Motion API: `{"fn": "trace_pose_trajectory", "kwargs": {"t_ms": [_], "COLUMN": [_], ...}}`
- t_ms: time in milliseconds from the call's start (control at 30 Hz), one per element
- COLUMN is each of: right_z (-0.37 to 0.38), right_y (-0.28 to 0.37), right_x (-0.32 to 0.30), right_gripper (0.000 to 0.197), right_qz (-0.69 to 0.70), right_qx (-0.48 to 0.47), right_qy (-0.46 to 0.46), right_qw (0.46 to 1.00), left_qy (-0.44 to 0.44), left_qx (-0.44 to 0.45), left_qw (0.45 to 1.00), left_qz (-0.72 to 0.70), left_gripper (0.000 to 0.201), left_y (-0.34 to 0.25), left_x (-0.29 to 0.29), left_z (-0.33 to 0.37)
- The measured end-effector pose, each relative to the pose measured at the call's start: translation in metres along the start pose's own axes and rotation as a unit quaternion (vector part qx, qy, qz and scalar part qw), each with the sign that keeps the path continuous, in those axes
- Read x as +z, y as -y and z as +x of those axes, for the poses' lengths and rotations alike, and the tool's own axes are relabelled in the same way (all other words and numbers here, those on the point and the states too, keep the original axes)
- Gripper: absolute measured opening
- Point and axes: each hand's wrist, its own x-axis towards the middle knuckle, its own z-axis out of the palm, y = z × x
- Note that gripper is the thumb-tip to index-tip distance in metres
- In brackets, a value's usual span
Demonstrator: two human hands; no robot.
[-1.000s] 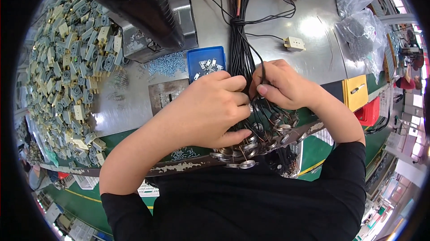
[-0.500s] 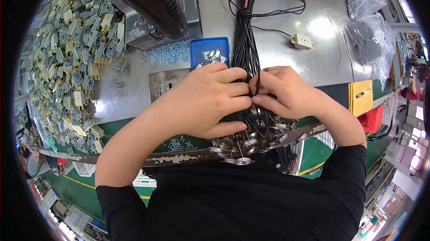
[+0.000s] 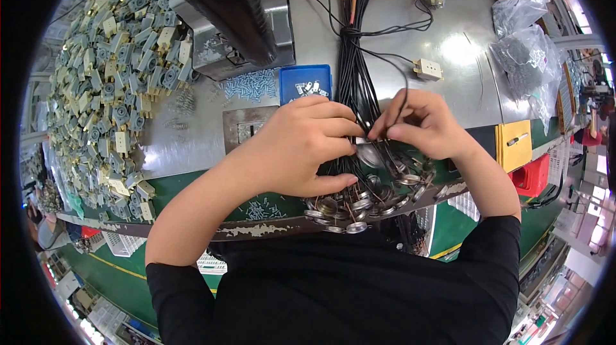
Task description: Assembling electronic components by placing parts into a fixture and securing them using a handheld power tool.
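Note:
A thick bundle of black cables [image 3: 350, 69] with copper-coloured ends runs down the metal bench in front of me. At its near end, several round metal discs [image 3: 362, 206] on wires hang over the bench edge. My left hand [image 3: 314, 143] lies across the bundle from the left, fingers curled at the cables; what its fingertips grip is hidden. Just right of it, my right hand [image 3: 423, 123] pinches one black cable [image 3: 401, 101] between thumb and fingers, bowing it away from the bundle. Beyond that hand, a cream connector block [image 3: 428, 69] sits on a cable.
A big heap of grey and cream switch parts [image 3: 122, 88] fills the left. Small screws [image 3: 250, 86], a blue tray [image 3: 305, 82] of metal clips and a black post [image 3: 256, 37] stand near the middle. Plastic bags [image 3: 523, 56] and a yellow pad [image 3: 515, 145] lie right.
My right hand has moved right, away from the left hand, pulling one cable out from the bundle into a bend. The left hand stays on the bundle. The view has shifted slightly.

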Motion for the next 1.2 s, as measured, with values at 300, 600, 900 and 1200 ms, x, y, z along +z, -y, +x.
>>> {"fn": "trace_pose_trajectory", "kwargs": {"t_ms": [300,600,900,1200], "right_z": [0.029,0.094,0.122,0.130], "right_y": [0.043,0.080,0.065,0.068], "right_x": [0.027,0.058,0.081,0.086], "right_gripper": [0.023,0.035,0.015,0.015], "right_qz": [0.141,-0.497,-0.301,-0.242], "right_qx": [-0.012,-0.413,-0.195,-0.111], "right_qy": [-0.122,0.007,0.095,0.097], "right_qw": [0.982,0.763,0.929,0.959], "left_qy": [-0.203,-0.304,-0.279,-0.288], "left_qx": [-0.211,-0.334,-0.339,-0.203], "left_qw": [0.754,0.767,0.833,0.870], "left_qz": [-0.588,-0.456,-0.337,-0.345], "left_gripper": [0.054,0.035,0.039,0.031], "left_y": [-0.051,-0.064,-0.028,-0.001], "left_x": [-0.013,-0.037,-0.071,-0.063], "left_z": [0.006,-0.047,-0.090,-0.110]}}
